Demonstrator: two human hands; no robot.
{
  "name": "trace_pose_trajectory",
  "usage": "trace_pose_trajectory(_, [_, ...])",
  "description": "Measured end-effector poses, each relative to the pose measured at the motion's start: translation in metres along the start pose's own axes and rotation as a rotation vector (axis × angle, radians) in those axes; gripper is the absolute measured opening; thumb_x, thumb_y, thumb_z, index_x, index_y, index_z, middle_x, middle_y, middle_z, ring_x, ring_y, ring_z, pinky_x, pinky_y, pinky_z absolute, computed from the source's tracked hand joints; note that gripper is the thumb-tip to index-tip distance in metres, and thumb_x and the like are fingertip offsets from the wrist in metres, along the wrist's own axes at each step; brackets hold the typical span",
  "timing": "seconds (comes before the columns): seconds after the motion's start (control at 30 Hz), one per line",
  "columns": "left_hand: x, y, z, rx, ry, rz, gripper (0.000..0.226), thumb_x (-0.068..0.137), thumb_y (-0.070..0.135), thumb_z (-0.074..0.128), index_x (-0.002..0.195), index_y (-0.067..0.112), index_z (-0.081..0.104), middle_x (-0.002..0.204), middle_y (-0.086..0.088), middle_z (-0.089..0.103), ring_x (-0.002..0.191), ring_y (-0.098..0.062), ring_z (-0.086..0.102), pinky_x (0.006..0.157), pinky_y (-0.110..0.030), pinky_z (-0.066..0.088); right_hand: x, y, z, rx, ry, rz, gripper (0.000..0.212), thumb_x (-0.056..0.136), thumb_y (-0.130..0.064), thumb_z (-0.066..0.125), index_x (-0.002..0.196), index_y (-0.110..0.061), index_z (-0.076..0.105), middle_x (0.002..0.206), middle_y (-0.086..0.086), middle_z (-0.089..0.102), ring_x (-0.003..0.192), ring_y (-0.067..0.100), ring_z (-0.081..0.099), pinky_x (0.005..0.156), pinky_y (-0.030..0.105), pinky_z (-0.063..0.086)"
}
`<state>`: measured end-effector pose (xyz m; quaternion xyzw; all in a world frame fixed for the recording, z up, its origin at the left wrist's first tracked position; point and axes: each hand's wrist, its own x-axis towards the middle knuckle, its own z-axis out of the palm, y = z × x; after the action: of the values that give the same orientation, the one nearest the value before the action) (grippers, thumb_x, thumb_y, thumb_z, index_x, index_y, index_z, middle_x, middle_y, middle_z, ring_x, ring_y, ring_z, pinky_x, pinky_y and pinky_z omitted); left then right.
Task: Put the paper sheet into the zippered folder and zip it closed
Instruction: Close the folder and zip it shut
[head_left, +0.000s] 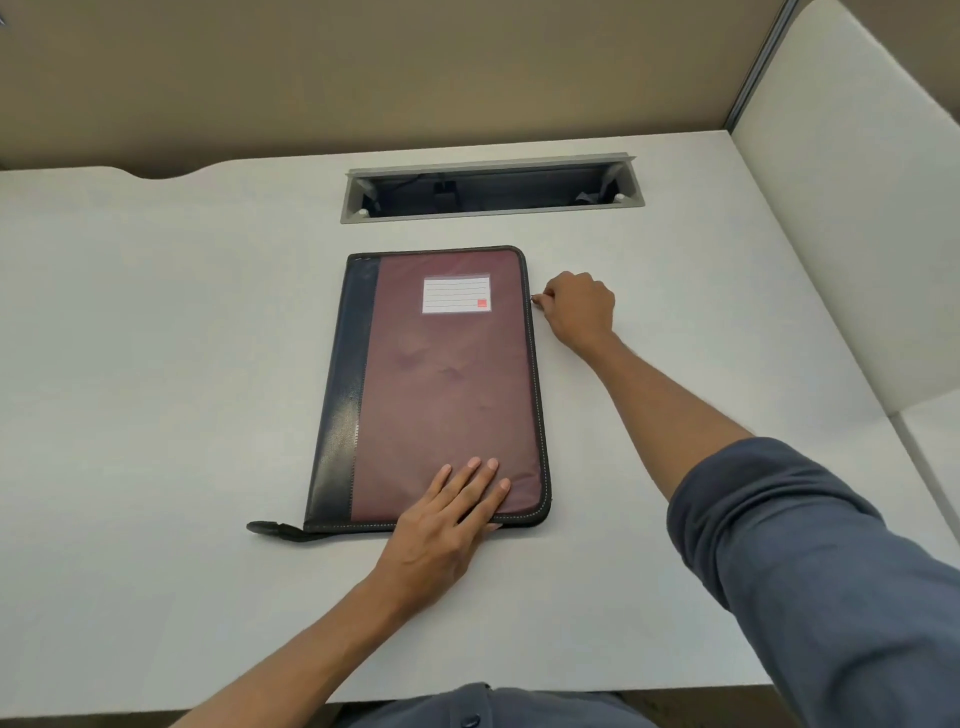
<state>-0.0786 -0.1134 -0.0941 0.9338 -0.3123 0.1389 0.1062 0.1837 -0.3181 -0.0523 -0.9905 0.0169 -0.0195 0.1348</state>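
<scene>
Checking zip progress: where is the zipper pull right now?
In the head view, the zipper pull is on the folder's right edge near the far corner, level with the white label, pinched by the right hand.

Single view, head-worn, wide-angle. Camera sits above the near edge of the tabletop (156, 338) and looks forward and steeply down. Straight lines bow toward the frame edges. Person's own shirt front (483, 709) shows at bottom centre, so the lens is almost over the torso. Both forearms enter from the bottom edge, reaching away from the camera. Zippered folder (441, 389) lies mid-frame, well within reach. Far end of view takes in the cable slot (491, 189) and the tan partition (363, 67); white side panel (852, 208) at right. No second view, so no overlap to record.
</scene>
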Motion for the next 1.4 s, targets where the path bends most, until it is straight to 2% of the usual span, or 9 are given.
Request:
trace_pose_trajectory(0.27, [0.003, -0.001, -0.002, 0.038, 0.025, 0.029, 0.038, 0.102, 0.027, 0.044, 0.133, 0.011, 0.058, 0.142, -0.010, 0.053, 0.132, -0.028, 0.049, 0.103, -0.044, 0.041, 0.037, -0.005, 0.003, -0.034, 0.022, -0.007, 0.034, 0.095, -0.040, 0.057, 0.090, -0.009, 0.071, 0.083, 0.010, 0.070, 0.065, 0.025, 0.053, 0.060, 0.030, 0.036])
trace_pose_trajectory(0.4, [0.004, -0.001, -0.002, 0.040, 0.009, 0.029, 0.037, 0.100, 0.027, 0.048, 0.132, 0.011, 0.060, 0.142, -0.010, 0.053, 0.132, -0.027, 0.049, 0.102, -0.045, 0.042, 0.050, -0.009, 0.005, -0.026, 0.034, -0.033, 0.034, 0.096, -0.038, 0.055, 0.091, -0.009, 0.071, 0.086, 0.010, 0.071, 0.073, 0.028, 0.063, 0.062, 0.030, 0.040])
trace_pose_trajectory(0.53, [0.008, -0.003, -0.013, -0.021, -0.010, 0.010, 0.038, 0.092, 0.033, 0.060, 0.125, 0.013, 0.065, 0.139, -0.008, 0.056, 0.131, -0.024, 0.051, 0.102, -0.042, 0.044, 0.056, -0.005, 0.010, 0.129, 0.010, -0.043, 0.028, 0.095, -0.035, 0.056, 0.095, -0.012, 0.072, 0.093, 0.007, 0.073, 0.082, 0.026, 0.065, 0.071, 0.035, 0.051])
trace_pose_trajectory(0.67, [0.035, -0.021, -0.024, -0.119, 0.055, 0.031, 0.049, 0.084, 0.052, 0.067, 0.105, 0.008, 0.074, 0.116, -0.006, 0.070, 0.112, -0.022, 0.064, 0.102, -0.044, 0.046, 0.057, 0.005, 0.013, 0.361, -0.019, -0.012, 0.021, 0.093, -0.033, 0.060, 0.099, -0.017, 0.073, 0.100, 0.001, 0.073, 0.089, 0.020, 0.065, 0.071, 0.027, 0.044])
trace_pose_trajectory(0.87, [0.127, -0.076, -0.005, -0.066, 0.127, -0.085, 0.041, 0.089, 0.044, 0.062, 0.100, 0.006, 0.072, 0.107, -0.010, 0.069, 0.107, -0.026, 0.064, 0.111, -0.050, 0.033, 0.055, 0.009, 0.017, 0.480, -0.026, -0.004, 0.020, 0.094, -0.030, 0.059, 0.102, -0.019, 0.073, 0.103, -0.003, 0.072, 0.089, 0.014, 0.063, 0.072, 0.024, 0.039])
trace_pose_trajectory(1.03, [0.221, -0.114, 0.010, -0.011, 0.026, -0.279, 0.054, 0.088, 0.049, 0.051, 0.117, 0.005, 0.061, 0.126, -0.015, 0.058, 0.121, -0.032, 0.052, 0.109, -0.046, 0.031, 0.061, 0.008, 0.016, 0.616, -0.043, 0.017, 0.016, 0.089, -0.029, 0.063, 0.094, -0.021, 0.075, 0.095, -0.006, 0.074, 0.085, 0.012, 0.066, 0.081, 0.033, 0.053])
trace_pose_trajectory(1.13, [0.263, -0.123, 0.018, 0.027, -0.033, -0.322, 0.057, 0.086, 0.052, 0.048, 0.121, 0.008, 0.058, 0.128, -0.011, 0.056, 0.122, -0.029, 0.048, 0.107, -0.044, 0.031, 0.064, 0.010, 0.017, 0.740, -0.046, 0.025, 0.014, 0.087, -0.024, 0.068, 0.095, -0.016, 0.077, 0.092, -0.002, 0.076, 0.086, 0.013, 0.069, 0.086, 0.037, 0.055])
trace_pose_trajectory(1.3, [0.298, -0.135, 0.035, -0.018, -0.159, -0.412, 0.056, 0.086, 0.043, 0.050, 0.131, 0.009, 0.051, 0.137, -0.012, 0.051, 0.131, -0.028, 0.041, 0.110, -0.044, 0.026, 0.065, 0.007, 0.017, 0.939, -0.030, 0.142, 0.015, 0.080, -0.018, 0.075, 0.094, -0.014, 0.076, 0.085, 0.002, 0.075, 0.082, 0.014, 0.072, 0.083, 0.028, 0.056])
trace_pose_trajectory(1.4, [0.310, -0.141, 0.040, -0.041, -0.182, -0.432, 0.049, 0.084, 0.043, 0.052, 0.121, 0.011, 0.060, 0.123, -0.011, 0.061, 0.119, -0.029, 0.051, 0.103, -0.042, 0.032, 0.065, 0.007, 0.016, 1.004, -0.029, 0.186, 0.019, 0.078, -0.019, 0.077, 0.096, -0.014, 0.073, 0.082, 0.003, 0.076, 0.077, 0.011, 0.072, 0.078, 0.020, 0.053])
